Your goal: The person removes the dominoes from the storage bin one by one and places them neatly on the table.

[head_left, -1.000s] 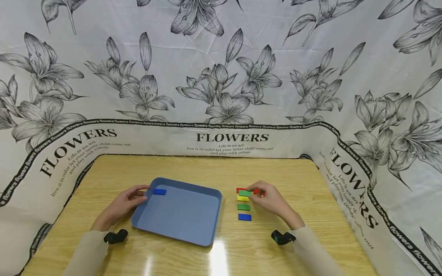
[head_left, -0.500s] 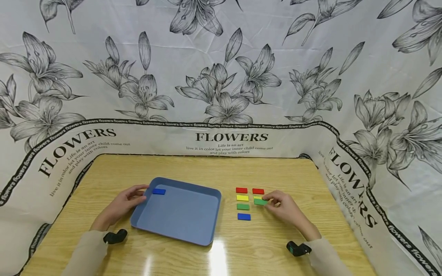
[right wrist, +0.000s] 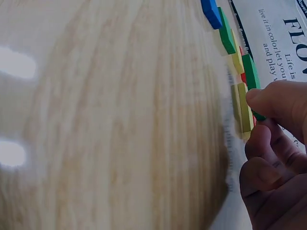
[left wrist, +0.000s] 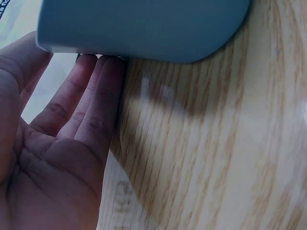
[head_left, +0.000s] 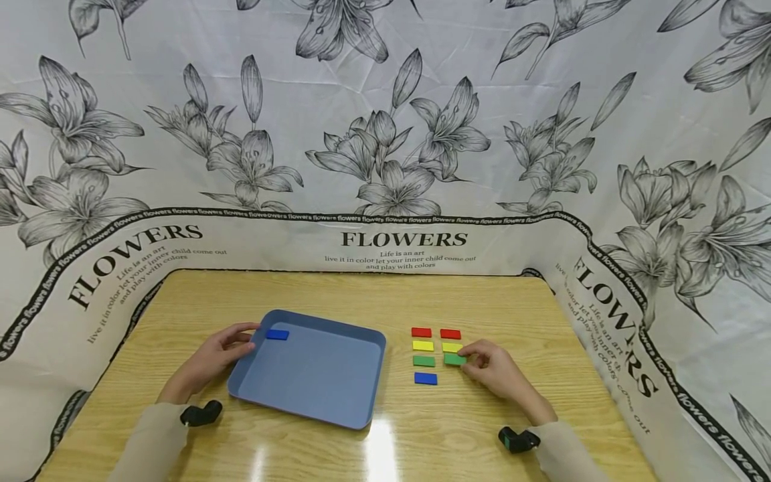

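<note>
My right hand [head_left: 496, 367] pinches a flat green block [head_left: 454, 359] between thumb and fingertips, close in front of a yellow block [head_left: 452, 347]. In the right wrist view, the green block [right wrist: 251, 79] stands out beyond the thumb, beside the yellow one [right wrist: 245, 108]. My left hand [head_left: 217, 351] touches the left rim of a blue-grey tray [head_left: 376, 381]. From the left wrist, its fairly straight fingers [left wrist: 98, 100] reach up to the tray's edge [left wrist: 144, 48], and their tips are partly hidden there. A blue block [head_left: 277, 335] lies inside the tray near its upper left corner.
Right of the tray, a column of blocks runs red [head_left: 421, 332], yellow [head_left: 423, 346], green [head_left: 424, 361], blue [head_left: 425, 379]. Another red block [head_left: 450, 334] lies behind the yellow one by my right hand. A flower-printed cloth [head_left: 397, 254] borders the wooden table [head_left: 337, 288].
My right hand has carried the green block from above the left column to the right, then slightly toward me, in front of the second yellow block. The left hand and tray stay put.
</note>
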A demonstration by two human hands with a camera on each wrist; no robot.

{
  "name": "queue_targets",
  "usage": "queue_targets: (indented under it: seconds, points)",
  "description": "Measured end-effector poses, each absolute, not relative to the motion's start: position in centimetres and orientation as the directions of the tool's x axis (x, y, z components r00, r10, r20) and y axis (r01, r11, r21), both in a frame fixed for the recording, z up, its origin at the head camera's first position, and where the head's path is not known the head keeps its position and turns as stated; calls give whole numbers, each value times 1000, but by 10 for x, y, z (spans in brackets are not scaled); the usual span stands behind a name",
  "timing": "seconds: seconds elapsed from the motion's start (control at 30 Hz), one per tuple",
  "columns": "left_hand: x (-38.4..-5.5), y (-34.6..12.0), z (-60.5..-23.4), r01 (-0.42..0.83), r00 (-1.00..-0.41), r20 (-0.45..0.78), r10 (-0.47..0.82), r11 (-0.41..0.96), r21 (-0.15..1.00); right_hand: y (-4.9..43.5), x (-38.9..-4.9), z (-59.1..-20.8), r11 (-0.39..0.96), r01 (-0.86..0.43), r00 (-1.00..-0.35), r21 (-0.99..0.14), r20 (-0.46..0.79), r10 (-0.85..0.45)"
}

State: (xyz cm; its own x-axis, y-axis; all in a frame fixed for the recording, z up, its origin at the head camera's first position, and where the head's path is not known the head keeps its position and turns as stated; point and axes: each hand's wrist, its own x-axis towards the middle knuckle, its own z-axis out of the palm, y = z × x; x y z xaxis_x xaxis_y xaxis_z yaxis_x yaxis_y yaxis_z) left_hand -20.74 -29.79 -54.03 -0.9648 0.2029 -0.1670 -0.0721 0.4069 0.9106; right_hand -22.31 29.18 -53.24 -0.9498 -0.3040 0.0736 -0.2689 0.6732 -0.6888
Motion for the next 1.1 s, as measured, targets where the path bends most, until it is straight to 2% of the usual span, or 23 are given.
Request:
queue_targets:
  seconds: [1.1]
  points:
    - [-207, -298, -539, -81, -964, -173, 202, 396, 915, 291, -221, -543, 708, -177, -970, -684, 0, -242]
